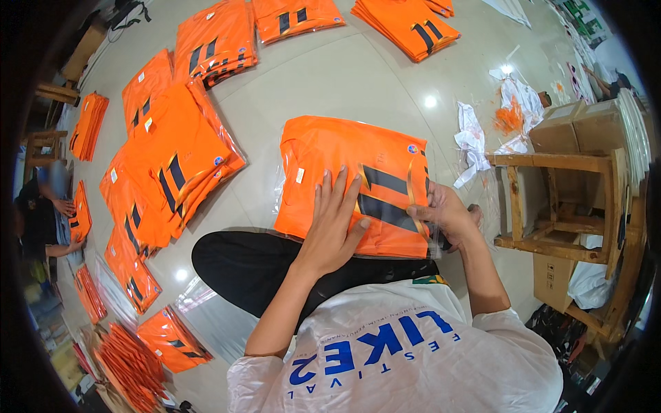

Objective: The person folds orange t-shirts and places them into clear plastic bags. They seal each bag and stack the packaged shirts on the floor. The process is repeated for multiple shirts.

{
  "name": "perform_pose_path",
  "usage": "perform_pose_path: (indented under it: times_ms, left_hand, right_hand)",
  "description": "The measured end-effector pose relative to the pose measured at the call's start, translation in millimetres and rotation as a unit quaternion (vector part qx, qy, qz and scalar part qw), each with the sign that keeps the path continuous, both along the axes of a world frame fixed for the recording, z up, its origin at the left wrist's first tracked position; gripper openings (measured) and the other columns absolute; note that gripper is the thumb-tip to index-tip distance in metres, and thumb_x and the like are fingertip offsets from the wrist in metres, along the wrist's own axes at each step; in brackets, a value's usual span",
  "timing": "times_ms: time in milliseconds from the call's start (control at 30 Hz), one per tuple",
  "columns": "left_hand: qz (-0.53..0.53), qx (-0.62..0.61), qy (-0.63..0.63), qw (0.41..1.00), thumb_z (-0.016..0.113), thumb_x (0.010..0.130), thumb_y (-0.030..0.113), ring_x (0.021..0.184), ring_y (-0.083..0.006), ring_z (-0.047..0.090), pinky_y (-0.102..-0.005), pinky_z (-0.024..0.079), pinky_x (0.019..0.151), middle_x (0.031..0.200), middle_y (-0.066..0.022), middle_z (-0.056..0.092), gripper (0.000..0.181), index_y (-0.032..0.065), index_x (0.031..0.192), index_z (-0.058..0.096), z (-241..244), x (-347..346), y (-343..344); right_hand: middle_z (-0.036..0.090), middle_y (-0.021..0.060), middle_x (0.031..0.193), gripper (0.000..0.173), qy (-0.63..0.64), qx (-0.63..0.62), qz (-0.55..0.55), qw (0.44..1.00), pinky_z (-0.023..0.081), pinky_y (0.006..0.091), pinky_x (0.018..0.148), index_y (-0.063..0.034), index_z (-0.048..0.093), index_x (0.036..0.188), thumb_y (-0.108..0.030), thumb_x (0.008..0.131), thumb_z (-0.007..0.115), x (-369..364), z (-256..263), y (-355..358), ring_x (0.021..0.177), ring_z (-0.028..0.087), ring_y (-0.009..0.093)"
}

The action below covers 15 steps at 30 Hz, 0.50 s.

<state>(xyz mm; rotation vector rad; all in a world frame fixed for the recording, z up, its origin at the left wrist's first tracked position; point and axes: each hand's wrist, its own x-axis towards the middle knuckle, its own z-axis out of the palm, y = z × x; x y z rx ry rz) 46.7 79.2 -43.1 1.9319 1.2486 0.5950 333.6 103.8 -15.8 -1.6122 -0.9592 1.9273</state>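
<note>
A folded orange shirt (330,144) with a dark number and a small round badge lies in a clear plastic bag over my lap. My left hand (333,227) rests flat on top of it, fingers apart, beside the number. At the bag's right end, my right hand (449,214) pinches the bagged shirt's edge, thumb on top and the other fingers partly hidden beneath. Loose clear plastic (436,232) shows around that hand.
Stacks of orange shirts (181,165) lie on the tiled floor to the left, with more stacks (405,26) ahead. Clear plastic bags (222,320) lie by my left knee. At right are white cloths (472,139), a wooden stool (555,162) and cardboard boxes (555,126). Another person (44,211) handles an orange shirt at far left.
</note>
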Motion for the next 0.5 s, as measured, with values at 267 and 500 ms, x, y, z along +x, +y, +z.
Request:
perform_pose_path:
  times_ms: [267, 500]
  left_hand:
    - [0.042, -0.008, 0.006, 0.999, 0.05, 0.11, 0.047, 0.164, -0.0455, 0.002, -0.0572, 0.005, 0.131, 0.178, -0.0217, 0.011, 0.075, 0.006, 0.168, 0.027, -3, -12, -20]
    - [0.127, 0.1, -0.088, 0.983, 0.065, 0.102, 0.014, 0.149, -0.0458, 0.041, -0.0541, 0.031, 0.123, 0.148, -0.0237, 0.053, 0.03, 0.0002, 0.129, 0.061, 6, 0, -37]
  right_hand:
    - [0.064, 0.0081, 0.102, 0.059, -0.277, 0.355, -0.046, 0.891, 0.054, 0.0313, 0.082, 0.0034, 0.056, 0.125, -0.015, 0.082, 0.092, -24, -16, -26, 0.095, 0.066, 0.019]
    - [0.073, 0.0136, 0.096, 0.022, -0.253, 0.489, 0.101, 0.828, 0.052, 0.0392, 0.079, 0.0004, 0.072, 0.086, -0.015, 0.084, 0.088, -23, -8, -15, 0.089, 0.067, 0.029]
